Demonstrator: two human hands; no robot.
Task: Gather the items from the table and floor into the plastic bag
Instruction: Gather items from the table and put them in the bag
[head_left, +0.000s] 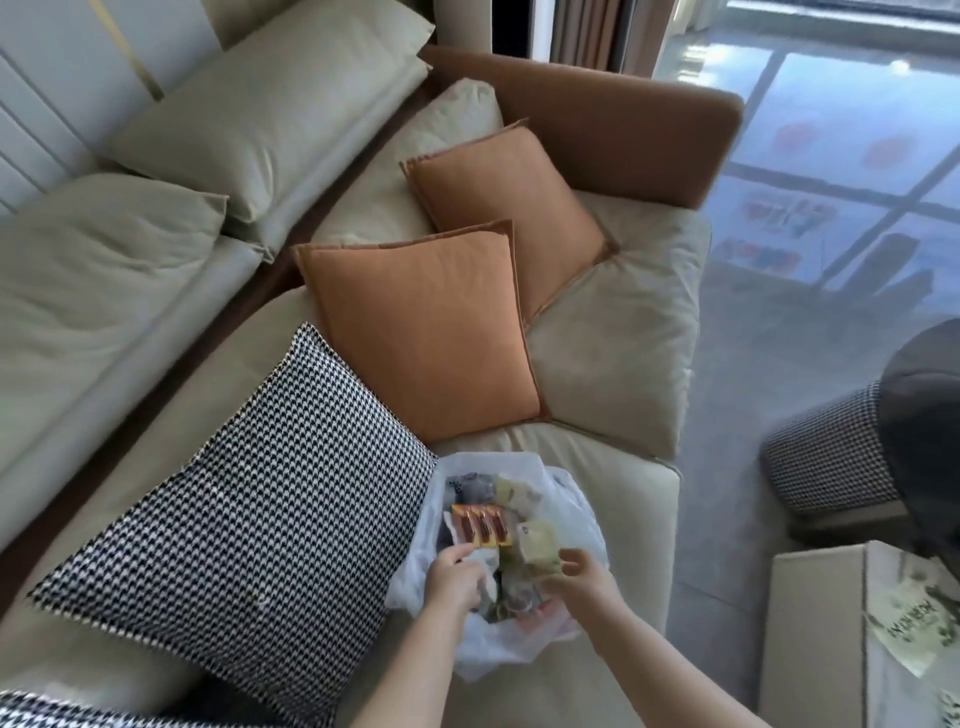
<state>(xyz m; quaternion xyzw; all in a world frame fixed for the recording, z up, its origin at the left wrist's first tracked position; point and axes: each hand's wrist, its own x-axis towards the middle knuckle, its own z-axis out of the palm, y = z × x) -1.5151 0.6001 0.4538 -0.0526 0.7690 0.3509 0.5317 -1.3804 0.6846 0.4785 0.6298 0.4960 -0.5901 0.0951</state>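
Note:
A thin white plastic bag (576, 525) lies open on the beige sofa seat (613, 467), filled with several small packets. An orange blister pack (480, 525) rests on top near the bag's middle, with a pale yellow packet (537, 543) beside it. My left hand (454, 574) reaches into the bag's left side, fingers curled and pinching something white there. My right hand (584, 579) is at the bag's right side, its fingers curled round the lower end of the pale yellow packet.
A black-and-white houndstooth cushion (249, 525) leans just left of the bag. Two orange cushions (431, 332) lie behind it. A table (815, 644) with printed papers (919, 618) stands at the lower right, and a houndstooth stool (831, 452) sits on the grey floor.

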